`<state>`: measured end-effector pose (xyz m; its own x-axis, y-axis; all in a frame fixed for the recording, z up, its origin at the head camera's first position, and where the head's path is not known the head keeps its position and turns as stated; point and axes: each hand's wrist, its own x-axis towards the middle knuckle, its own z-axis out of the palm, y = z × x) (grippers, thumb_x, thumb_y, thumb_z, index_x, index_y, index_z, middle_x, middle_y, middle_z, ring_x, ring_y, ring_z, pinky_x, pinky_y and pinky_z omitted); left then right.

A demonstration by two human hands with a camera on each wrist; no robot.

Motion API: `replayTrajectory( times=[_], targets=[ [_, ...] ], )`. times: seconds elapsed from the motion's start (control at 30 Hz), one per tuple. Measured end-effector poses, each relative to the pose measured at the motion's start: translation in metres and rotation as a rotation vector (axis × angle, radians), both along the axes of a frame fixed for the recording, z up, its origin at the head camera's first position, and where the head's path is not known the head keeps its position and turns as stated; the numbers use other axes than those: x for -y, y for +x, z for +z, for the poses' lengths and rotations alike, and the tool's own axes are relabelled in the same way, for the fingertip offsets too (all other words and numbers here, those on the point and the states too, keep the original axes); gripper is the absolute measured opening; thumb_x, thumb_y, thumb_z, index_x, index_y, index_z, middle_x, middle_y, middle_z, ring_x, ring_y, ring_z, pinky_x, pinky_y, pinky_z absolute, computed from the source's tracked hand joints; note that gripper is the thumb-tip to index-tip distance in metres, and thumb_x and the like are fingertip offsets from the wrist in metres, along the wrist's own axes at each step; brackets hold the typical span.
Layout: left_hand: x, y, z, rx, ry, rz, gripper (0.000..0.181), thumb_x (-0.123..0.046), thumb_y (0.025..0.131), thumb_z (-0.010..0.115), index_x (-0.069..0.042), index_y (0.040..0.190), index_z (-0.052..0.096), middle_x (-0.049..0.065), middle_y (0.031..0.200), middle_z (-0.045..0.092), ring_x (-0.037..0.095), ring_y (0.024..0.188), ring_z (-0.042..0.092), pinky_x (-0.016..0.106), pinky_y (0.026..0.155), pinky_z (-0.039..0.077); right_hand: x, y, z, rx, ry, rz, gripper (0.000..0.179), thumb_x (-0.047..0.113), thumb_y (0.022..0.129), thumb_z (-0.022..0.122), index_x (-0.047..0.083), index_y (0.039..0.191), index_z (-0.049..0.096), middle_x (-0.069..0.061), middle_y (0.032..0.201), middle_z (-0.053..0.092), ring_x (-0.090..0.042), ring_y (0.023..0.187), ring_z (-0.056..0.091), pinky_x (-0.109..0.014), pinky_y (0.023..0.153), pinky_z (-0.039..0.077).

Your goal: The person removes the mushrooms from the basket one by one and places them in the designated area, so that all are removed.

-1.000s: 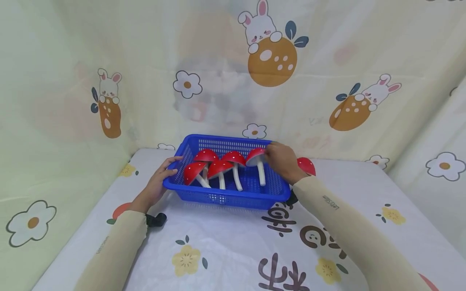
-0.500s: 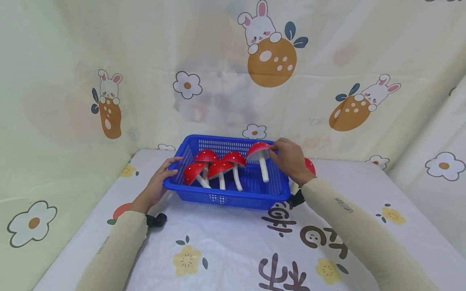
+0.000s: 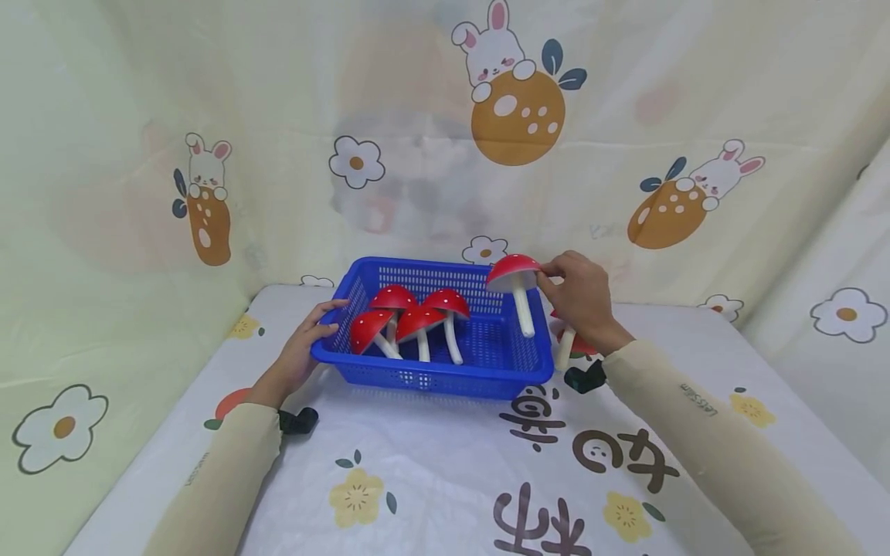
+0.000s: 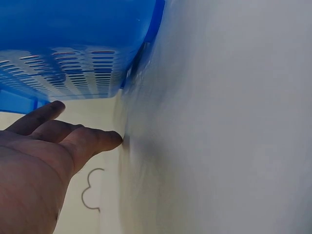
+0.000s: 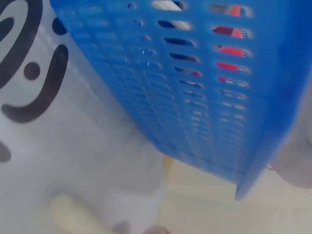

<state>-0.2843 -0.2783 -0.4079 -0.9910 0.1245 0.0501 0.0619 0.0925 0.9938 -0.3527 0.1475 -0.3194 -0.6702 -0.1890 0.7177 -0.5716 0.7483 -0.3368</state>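
In the head view my right hand [image 3: 582, 300] pinches the cap edge of a toy mushroom [image 3: 516, 270], red with white dots. This mushroom hangs over the right end of a blue plastic basket [image 3: 431, 378], its white stem pointing down. Several similar mushrooms [image 3: 419, 320] lie together in the basket's left half. My left hand [image 3: 297, 357] rests against the basket's left end with its fingers extended; the left wrist view shows that hand [image 4: 44, 156] beneath the basket wall [image 4: 73, 29]. The right wrist view does not clearly show the pinching fingers.
Just right of the basket another mushroom [image 3: 566, 349] stands on the table, partly hidden by my right hand; its stem [image 5: 78, 217] appears blurred in the right wrist view. A patterned cloth covers the table [image 3: 431, 463], and a printed curtain [image 3: 417, 100] hangs close behind the basket.
My right hand has lifted the mushroom up and moved it rightward, from inside the basket to above its right end. The left hand and the basket stay where they were.
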Motion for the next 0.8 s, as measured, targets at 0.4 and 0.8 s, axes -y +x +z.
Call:
replayTrajectory(
  times=[0.4,0.8],
  targets=[
    [-0.001,0.001,0.002,-0.001,0.006,-0.007,0.050,-0.022,0.103,0.037,-0.026,0.152,0.032,0.008,0.166,0.010,0.039,0.152,0.014,0.061,0.115,0.029,-0.030,0.005,0.001,-0.018,-0.019,-0.057,0.018,0.014,0.088,0.071,-0.002,0.096,0.073,-0.015,0.088,0.071,-0.032,0.083,0.068,-0.048,0.081,0.059],
    [-0.002,0.002,0.003,0.000,0.000,-0.004,0.049,-0.020,0.103,0.036,-0.027,0.151,0.033,0.008,0.166,0.009,0.039,0.152,0.013,0.061,0.116,0.027,-0.069,0.004,-0.010,-0.005,-0.035,-0.151,0.019,0.013,0.088,0.071,-0.004,0.097,0.072,-0.018,0.092,0.071,-0.036,0.086,0.068,-0.053,0.079,0.058]
  ],
)
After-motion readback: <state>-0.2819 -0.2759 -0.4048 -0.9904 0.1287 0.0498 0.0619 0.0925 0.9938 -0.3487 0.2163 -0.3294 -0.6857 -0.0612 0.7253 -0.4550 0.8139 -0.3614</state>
